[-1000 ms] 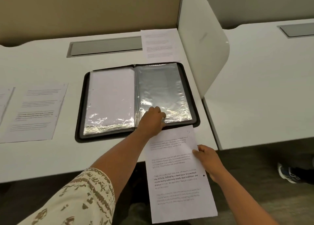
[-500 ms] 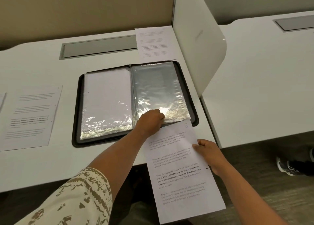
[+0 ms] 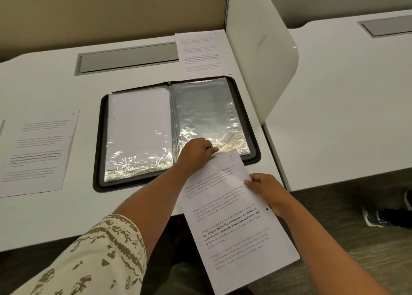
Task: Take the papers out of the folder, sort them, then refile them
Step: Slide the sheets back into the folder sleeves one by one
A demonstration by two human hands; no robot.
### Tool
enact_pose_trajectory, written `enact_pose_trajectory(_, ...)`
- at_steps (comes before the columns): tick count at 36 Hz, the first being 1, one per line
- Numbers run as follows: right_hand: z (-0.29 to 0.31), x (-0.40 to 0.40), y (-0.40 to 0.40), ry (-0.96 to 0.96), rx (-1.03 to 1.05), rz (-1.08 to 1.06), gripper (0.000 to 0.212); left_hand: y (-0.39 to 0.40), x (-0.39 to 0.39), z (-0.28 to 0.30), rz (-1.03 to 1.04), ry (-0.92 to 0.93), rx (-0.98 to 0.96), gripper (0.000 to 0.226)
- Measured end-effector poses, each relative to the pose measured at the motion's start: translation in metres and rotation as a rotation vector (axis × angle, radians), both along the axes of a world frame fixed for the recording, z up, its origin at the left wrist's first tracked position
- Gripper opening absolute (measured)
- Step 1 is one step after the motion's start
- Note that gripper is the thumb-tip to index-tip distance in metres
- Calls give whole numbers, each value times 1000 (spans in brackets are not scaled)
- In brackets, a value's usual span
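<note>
Both hands' fingers pinch (sheet, sleeve)

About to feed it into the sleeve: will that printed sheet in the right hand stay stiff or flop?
Probably floppy: the printed sheet, pinched at one edge by the right hand, already bows. Likely light. The glossy plastic sleeve may let it slide easily.

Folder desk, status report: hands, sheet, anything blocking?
Left hand pinching right sleeve's bottom edge. Right hand gripping sheet, its top at sleeve mouth. Nothing blocking.
</note>
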State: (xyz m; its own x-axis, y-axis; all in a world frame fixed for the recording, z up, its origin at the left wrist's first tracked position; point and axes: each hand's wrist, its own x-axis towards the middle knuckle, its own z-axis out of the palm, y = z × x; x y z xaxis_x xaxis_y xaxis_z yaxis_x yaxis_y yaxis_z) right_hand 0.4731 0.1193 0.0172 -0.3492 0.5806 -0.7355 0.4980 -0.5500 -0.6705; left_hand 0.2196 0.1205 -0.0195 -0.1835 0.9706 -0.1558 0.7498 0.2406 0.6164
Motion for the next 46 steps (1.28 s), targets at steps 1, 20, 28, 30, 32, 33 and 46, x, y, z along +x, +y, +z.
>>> enact_pose_trajectory(1, 0, -1, 1, -5, -4, 1, 18, 0, 1, 1, -24, 17, -2, 31)
enact_pose_trajectory(20, 11, -4, 20, -91, -3, -83, 19, -9, 25, 7, -280, 408, 320, 9)
enact_pose_trajectory(28, 11, -1, 34, -23, 15, -120, 15, -12, 25, 1, -304, 460, 341, 11)
enact_pose_trajectory(30, 10, 0, 35, -4, 52, -129, 11, -12, 25, 0, -298, 473, 327, 11)
enact_pose_trajectory(32, 8, 0, 34, -20, 115, -136, 13, -12, 25, -3, -291, 472, 300, 6)
enact_pose_trajectory(33, 5, 0, 33, -39, 162, -132, 15, -12, 26, -6, -280, 466, 284, 7)
enact_pose_trajectory(46, -27, -21, -3, -299, 1352, 456, 22, -14, 21, -16, -228, 458, 168, 17)
